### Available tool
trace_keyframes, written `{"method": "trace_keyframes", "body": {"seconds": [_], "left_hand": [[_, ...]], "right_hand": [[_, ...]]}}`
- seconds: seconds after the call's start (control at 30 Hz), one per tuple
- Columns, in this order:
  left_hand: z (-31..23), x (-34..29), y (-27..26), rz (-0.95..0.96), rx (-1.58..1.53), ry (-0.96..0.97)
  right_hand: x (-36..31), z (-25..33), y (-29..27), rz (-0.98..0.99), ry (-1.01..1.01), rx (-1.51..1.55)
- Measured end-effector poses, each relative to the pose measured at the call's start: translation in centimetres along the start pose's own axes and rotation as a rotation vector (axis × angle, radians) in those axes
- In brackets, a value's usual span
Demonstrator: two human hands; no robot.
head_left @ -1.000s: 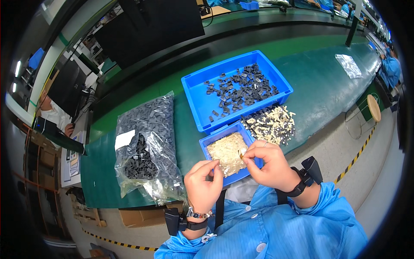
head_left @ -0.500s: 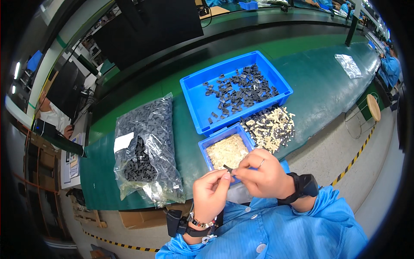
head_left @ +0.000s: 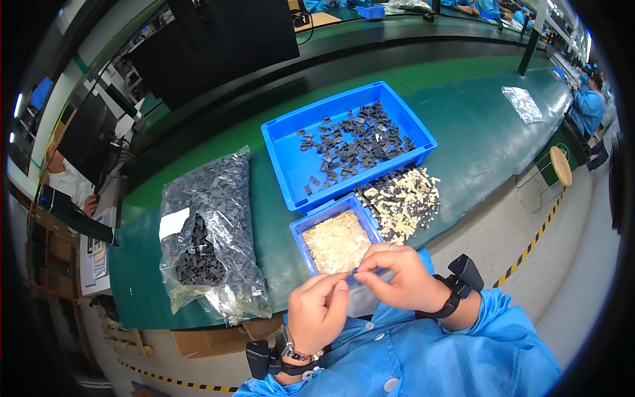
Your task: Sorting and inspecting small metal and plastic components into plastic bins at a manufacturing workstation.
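Note:
My left hand (head_left: 316, 311) and my right hand (head_left: 405, 279) meet at their fingertips, just over the near edge of a small blue bin (head_left: 299, 246). Both are closed in a pinch on a tiny dark piece (head_left: 354, 272), mostly hidden by the fingers; it looks like one of the small black parts. Pale cream flakes or strips (head_left: 336, 241) fill the small bin. Beside it, to the right, a loose heap of black parts mixed with cream pieces (head_left: 402, 202) lies on the green mat. Behind stands a large shallow blue tray (head_left: 281, 155) with many small black parts (head_left: 364, 142).
A clear plastic bag of black parts (head_left: 208, 231) lies at the left of the green-covered bench (head_left: 463, 132). A flat silvery bag (head_left: 522, 104) rests at the far right. A round wooden stool (head_left: 561, 167) stands on the floor. Other people work at the left and far right.
My hands stay together at the fingertips, and the black piece between them, plainer before, is now mostly covered. The whole view has shifted slightly, with the bench things now a little further left.

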State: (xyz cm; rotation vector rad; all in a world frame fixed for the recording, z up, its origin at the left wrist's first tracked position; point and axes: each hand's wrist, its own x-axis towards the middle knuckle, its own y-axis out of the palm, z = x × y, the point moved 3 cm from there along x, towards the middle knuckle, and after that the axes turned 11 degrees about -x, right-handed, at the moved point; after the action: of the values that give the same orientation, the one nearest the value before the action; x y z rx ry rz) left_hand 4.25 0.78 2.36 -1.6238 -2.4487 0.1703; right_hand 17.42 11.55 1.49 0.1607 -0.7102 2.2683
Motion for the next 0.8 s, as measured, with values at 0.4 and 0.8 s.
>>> {"method": "trace_keyframes", "body": {"seconds": [0.4,0.8], "left_hand": [[3.2,0.3,-1.9,-0.302,0.153,0.033],[3.5,0.4,-1.6,-0.287,0.158,0.054]], "right_hand": [[1.5,-6.4,-2.9,-0.103,0.493,0.059],[1.8,-6.4,-2.7,-0.103,0.480,-0.086]]}}
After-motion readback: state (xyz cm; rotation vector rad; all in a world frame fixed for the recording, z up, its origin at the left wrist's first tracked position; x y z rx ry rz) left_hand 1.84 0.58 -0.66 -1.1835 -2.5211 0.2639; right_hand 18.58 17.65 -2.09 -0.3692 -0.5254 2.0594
